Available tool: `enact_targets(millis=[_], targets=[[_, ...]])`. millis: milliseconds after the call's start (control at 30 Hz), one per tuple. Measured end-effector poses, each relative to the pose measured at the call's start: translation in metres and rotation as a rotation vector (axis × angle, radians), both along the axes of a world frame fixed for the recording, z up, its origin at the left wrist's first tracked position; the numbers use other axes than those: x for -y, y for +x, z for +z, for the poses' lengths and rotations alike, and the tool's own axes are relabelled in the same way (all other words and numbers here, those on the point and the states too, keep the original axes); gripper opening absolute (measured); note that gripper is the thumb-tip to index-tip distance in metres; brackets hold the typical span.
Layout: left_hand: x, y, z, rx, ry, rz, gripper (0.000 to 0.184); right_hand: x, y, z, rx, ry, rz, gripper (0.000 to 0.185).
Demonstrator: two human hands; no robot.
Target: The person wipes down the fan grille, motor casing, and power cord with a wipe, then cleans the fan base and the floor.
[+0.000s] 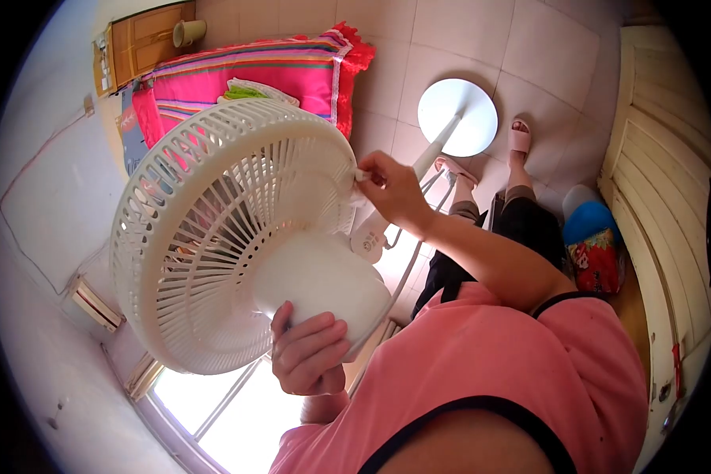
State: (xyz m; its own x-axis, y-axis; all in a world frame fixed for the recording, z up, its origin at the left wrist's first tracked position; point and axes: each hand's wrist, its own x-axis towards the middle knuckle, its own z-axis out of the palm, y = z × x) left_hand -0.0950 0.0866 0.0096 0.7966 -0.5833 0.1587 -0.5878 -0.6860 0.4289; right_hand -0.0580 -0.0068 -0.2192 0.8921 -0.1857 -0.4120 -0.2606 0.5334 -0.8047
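A white stand fan (237, 237) fills the left and middle of the head view, its round slotted grille tilted and its motor housing (324, 288) facing me. My left hand (312, 351) is closed on the lower side of that housing, fingers curled over its surface. At the grille's right rim, my right hand (395, 189) pinches a small white cloth (361, 175); it could also be a tissue. Most of it is hidden by the fingers. The fan's pole (442, 141) runs to a round white base (470, 114) on the floor.
A bright pink striped cover (292, 67) with red frills lies beyond the fan, with a folded green and white cloth (257, 91) on it. A wooden cabinet (146, 39) stands behind. A pale door (656, 189) is at the right, near a red floral bag (596, 261). A grey cord (409, 272) hangs beside the pole.
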Motion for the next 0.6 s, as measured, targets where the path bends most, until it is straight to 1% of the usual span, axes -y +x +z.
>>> enact_targets(millis=[67,100,133,200,267,300,333,400,467,500,533,600], targets=[[0.001,0.000,0.002,-0.005,0.013,-0.012,0.015,-0.007,-0.008,0.013,0.157,-0.120,0.089,0.022],[0.001,0.000,0.002,-0.012,0.028,-0.025,0.015,-0.012,-0.008,0.023,0.297,-0.106,0.049,0.023],[0.002,0.001,0.002,-0.011,0.026,-0.027,0.015,-0.012,-0.004,0.030,0.455,-0.152,0.017,0.025],[0.003,0.000,0.002,-0.009,0.027,-0.023,0.015,-0.009,0.008,0.034,0.554,-0.237,-0.028,0.027],[0.003,0.001,0.002,-0.006,0.023,-0.030,0.013,-0.009,0.008,0.016,0.270,-0.177,-0.015,0.027],[0.003,0.002,0.002,-0.003,0.018,-0.034,0.013,-0.004,0.011,0.007,0.144,-0.194,-0.086,0.026],[0.003,0.002,0.001,0.003,0.010,-0.036,0.013,0.003,0.011,0.001,0.123,-0.123,-0.091,0.024],[0.005,0.002,0.002,-0.017,0.017,-0.041,0.010,-0.001,0.010,0.010,0.060,-0.151,-0.020,0.023],[0.003,0.003,0.003,-0.026,0.012,-0.049,0.010,-0.010,0.005,0.030,0.303,-0.236,-0.041,0.020],[0.002,0.004,0.001,-0.022,0.002,-0.060,0.010,-0.012,0.003,0.037,0.436,-0.254,0.049,0.019],[0.002,0.006,0.000,-0.016,-0.005,-0.067,0.010,-0.009,0.005,0.039,0.469,-0.322,0.025,0.019],[0.001,0.004,0.001,-0.026,-0.010,-0.058,0.010,-0.006,0.010,0.011,0.287,-0.265,-0.008,0.019]])
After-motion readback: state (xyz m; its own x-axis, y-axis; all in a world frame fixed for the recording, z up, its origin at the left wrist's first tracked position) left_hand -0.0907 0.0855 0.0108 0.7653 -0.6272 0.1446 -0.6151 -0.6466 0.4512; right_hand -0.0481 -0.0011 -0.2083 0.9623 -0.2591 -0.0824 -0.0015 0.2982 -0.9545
